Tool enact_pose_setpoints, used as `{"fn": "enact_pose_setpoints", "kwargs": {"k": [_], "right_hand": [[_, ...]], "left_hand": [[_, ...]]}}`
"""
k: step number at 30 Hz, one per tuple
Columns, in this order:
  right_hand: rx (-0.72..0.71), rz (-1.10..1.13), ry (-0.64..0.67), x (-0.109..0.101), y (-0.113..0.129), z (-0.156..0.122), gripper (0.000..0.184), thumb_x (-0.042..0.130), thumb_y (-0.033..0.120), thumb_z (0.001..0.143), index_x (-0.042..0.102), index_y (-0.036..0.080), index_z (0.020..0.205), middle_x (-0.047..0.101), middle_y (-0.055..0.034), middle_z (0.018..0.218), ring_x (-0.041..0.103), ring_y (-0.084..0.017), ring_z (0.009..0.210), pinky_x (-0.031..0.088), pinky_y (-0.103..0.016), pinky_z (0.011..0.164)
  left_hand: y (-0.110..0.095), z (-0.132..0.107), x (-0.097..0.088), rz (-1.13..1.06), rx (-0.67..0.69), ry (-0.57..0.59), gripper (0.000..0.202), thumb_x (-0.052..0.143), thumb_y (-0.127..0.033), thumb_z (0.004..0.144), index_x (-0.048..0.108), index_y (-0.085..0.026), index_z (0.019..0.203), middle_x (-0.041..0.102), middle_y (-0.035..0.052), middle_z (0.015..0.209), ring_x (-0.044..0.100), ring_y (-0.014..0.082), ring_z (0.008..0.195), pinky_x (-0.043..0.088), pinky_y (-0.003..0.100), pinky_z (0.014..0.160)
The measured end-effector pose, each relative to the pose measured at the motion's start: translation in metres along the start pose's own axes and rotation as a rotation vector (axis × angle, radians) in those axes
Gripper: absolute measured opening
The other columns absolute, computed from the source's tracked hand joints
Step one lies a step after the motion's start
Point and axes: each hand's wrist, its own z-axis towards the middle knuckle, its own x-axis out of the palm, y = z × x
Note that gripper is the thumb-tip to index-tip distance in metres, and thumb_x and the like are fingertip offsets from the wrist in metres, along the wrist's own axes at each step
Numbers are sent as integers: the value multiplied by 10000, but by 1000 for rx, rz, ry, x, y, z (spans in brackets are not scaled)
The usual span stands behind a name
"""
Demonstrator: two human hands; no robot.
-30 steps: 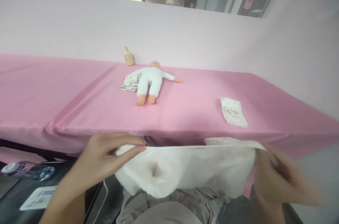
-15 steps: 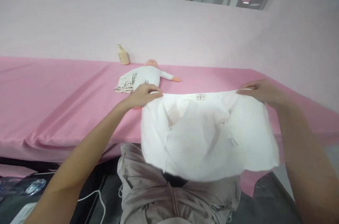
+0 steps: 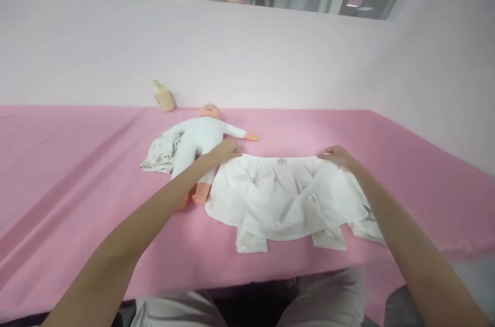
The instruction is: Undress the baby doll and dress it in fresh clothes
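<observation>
A white baby shirt [image 3: 278, 198] is stretched between my two hands over the pink-covered table. A small printed label marks the middle of its top edge, and two sleeve-like ends stick out below. My left hand [image 3: 227, 151] pinches the upper left corner, close to the doll's legs. At the upper right, the fingers of my right hand [image 3: 337, 154] are closed on the same edge. The doll [image 3: 203, 136], in a white suit, lies on its back left of the shirt, partly hidden behind my left forearm.
Patterned folded cloth [image 3: 160, 154] lies beside the doll. Another pale cloth [image 3: 369, 226] shows partly under the shirt and my right forearm. A cream pump bottle [image 3: 164, 96] stands against the wall. The pink tablecloth [image 3: 96, 203] reaches the table's front edge near my legs.
Both hands have moved forward with the shirt, from above my lap onto the table, and come closer together. The two sleeve-like ends and the pale cloth at right now show.
</observation>
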Motion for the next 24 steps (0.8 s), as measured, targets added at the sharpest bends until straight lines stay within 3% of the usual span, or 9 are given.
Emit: {"fn": "enact_pose_setpoints", "kwargs": {"k": [6, 10, 13, 19, 24], "right_hand": [[-45, -140, -33, 22, 4, 63, 229, 616, 328, 732, 693, 115, 769, 586, -12, 593, 521, -119, 489, 375, -222, 473], [-131, -172, -69, 31, 9, 102, 224, 602, 338, 738, 697, 135, 739, 657, -31, 721, 601, -153, 715, 417, -218, 636], [-158, -206, -85, 43, 14, 125, 263, 567, 357, 762, 711, 141, 802, 680, -47, 790, 608, -170, 775, 416, -237, 688], [-150, -274, -78, 69, 24, 147, 265, 542, 338, 793, 707, 160, 899, 688, -66, 902, 605, -184, 856, 412, -250, 720], [-114, -385, -131, 75, 35, 151, 303, 514, 355, 821, 688, 166, 981, 665, -104, 968, 593, -249, 942, 439, -323, 766]], "left_hand": [[30, 35, 13, 160, -119, 67, 226, 523, -208, 787, 717, -164, 678, 672, 72, 763, 607, 202, 755, 414, 280, 708], [46, 52, 15, 284, -210, 32, 234, 517, -200, 802, 744, -162, 762, 655, 129, 945, 562, 288, 973, 395, 366, 835], [58, 61, 17, 347, -295, 22, 239, 516, -209, 812, 749, -156, 822, 639, 146, 967, 539, 310, 990, 386, 402, 837], [64, 63, 24, 434, -360, 12, 238, 505, -194, 829, 724, -109, 868, 622, 177, 1015, 506, 313, 1037, 347, 433, 874], [58, 60, 20, 484, -394, -8, 238, 531, -206, 821, 702, -94, 943, 605, 181, 1055, 488, 318, 1059, 321, 450, 924]]}}
